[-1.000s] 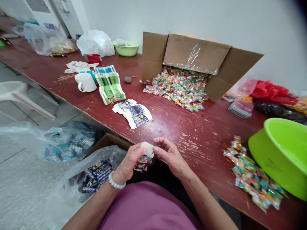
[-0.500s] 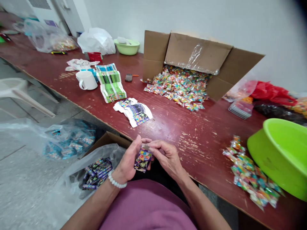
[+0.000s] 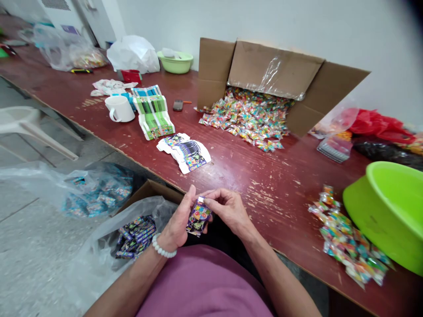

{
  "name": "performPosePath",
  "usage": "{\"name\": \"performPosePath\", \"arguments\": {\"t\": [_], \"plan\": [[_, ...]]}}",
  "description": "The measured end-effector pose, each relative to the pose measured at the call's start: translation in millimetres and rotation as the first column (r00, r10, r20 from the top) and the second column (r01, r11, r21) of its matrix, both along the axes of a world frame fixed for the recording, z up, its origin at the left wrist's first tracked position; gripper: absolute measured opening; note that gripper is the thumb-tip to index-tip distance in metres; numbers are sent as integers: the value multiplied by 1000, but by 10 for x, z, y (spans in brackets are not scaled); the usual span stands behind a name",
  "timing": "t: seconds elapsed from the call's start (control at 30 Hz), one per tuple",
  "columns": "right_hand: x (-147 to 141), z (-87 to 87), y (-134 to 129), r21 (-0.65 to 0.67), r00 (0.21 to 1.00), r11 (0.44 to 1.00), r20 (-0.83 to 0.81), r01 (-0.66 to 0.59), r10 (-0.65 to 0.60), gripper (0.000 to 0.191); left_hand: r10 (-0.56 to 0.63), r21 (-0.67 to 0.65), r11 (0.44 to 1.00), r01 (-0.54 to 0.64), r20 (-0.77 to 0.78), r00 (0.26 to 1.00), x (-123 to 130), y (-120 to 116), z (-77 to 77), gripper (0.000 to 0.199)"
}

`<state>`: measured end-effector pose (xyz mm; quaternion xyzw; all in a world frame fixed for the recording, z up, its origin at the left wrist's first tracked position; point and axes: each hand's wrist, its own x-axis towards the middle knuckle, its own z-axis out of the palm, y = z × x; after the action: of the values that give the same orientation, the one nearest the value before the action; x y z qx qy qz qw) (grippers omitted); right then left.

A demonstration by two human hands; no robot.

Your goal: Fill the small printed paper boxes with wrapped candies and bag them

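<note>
A small purple printed candy box (image 3: 199,216) is held just off the table's front edge. My left hand (image 3: 180,220), with a pale bead bracelet on the wrist, wraps round the box from the left and below. With thumb and fingertips pinched, my right hand (image 3: 229,209) grips the white flap at the box's top end. Beyond my hands lie overlapping flat purple cartons (image 3: 190,154) on the table. Below left, an open plastic bag (image 3: 102,242) holds several filled purple boxes (image 3: 137,235). The inside of the held box is hidden.
A cardboard box (image 3: 274,66) on its side spills wrapped candies (image 3: 246,119) on the red table (image 3: 264,193). A green basin (image 3: 380,215) stands right, beside loose candies (image 3: 346,242). A white mug (image 3: 119,109) and green cartons (image 3: 153,114) sit left. Blue packets (image 3: 102,193) lie bagged below.
My right fingers have shifted slightly at the box's top, where a white flap edge now shows between them. The left hand keeps its hold. The whole view has shifted a little.
</note>
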<state>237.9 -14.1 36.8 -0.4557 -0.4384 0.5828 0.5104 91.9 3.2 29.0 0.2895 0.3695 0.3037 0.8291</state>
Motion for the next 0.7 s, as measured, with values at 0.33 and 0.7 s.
{"name": "performPosePath", "arguments": {"t": [0.33,0.7], "plan": [[-90,-66,-203,377,901,921,426,-94,-83,18,83,53,995,-80,-54,995,-83,69,-8,40],[214,-381,1111,271,631,944,703,190,-329,28,375,475,827,302,-865,334,-1367,142,-269,56]]}}
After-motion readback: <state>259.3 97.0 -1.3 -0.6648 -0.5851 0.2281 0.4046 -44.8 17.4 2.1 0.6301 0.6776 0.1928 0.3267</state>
